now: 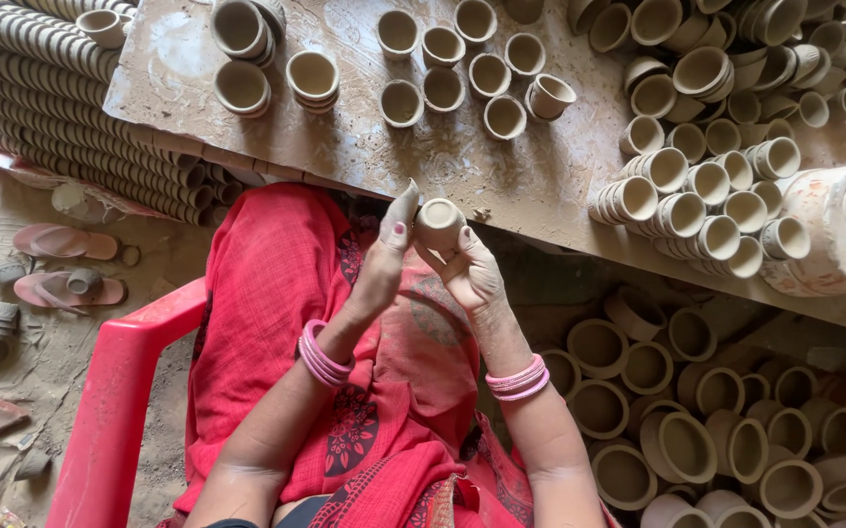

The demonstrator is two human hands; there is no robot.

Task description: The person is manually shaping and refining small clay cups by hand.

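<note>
A small clay cup (439, 221) sits between both hands, held up over the person's lap just near the edge of the work board (501, 186). The right hand (472, 274) cradles it from below, fingers curled and clamped around its side, mouth of the cup facing up. The left hand (384, 259) rests against the cup's left side, its fingers pressed together and held straight, thumb touching the rim. Pink bangles (323, 354) ring the left wrist, and a matching set circles the right. The person sits in a red plastic chair (115, 411), with red cloth (276, 284) over the knees. On the far part of the board stand loose cups (443, 88), well apart from the hands, and on its right side lie short rows of cups (697, 205) on their sides. A large clay-smeared pot (839, 230) stands at the far right. Bigger clay bowls (687, 440) are heaped on the ground at near right. Long stacked rows of cups (42, 88) fill the far left, with pink sandals (61, 264) on the dusty ground beside them.
</note>
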